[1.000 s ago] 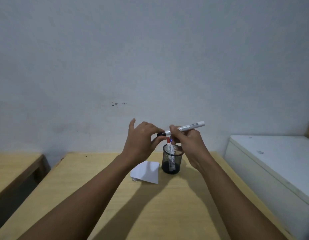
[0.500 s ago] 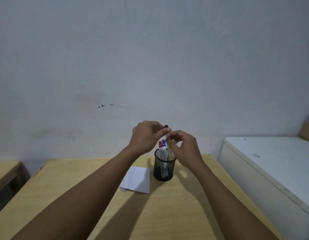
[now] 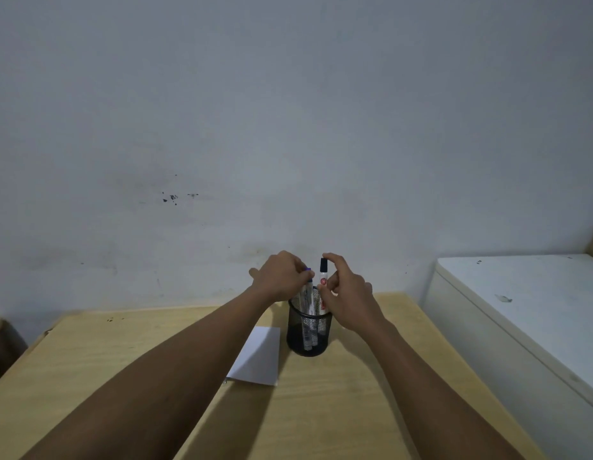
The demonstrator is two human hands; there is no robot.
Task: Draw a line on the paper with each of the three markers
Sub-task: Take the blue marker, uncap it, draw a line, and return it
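The black-capped marker (image 3: 323,283) stands nearly upright in the mesh cup (image 3: 309,330), long axis vertical, cap pointing to 12 o'clock and its lower end down inside the mesh. The right hand (image 3: 346,295) is the nearer one: its grip is clamped on the barrel just below the cap, thumb at 9 o'clock of the barrel and forefinger curled over the top, so the marker lies straight in the pinch and any lift has to go up along that axis.

At 9 o'clock of it, just beside, the blue-capped marker (image 3: 307,293) leans slightly, cap up too. The left hand (image 3: 282,277) is closed over its top (whether it truly pinches the cap I cannot tell, the knuckles hide the fingertips). A third marker is not clearly visible among the barrels.

The paper (image 3: 257,355) lies flat on the counter (image 3: 338,410) at 8 o'clock of the cup, near it, with no line showing on the visible part.
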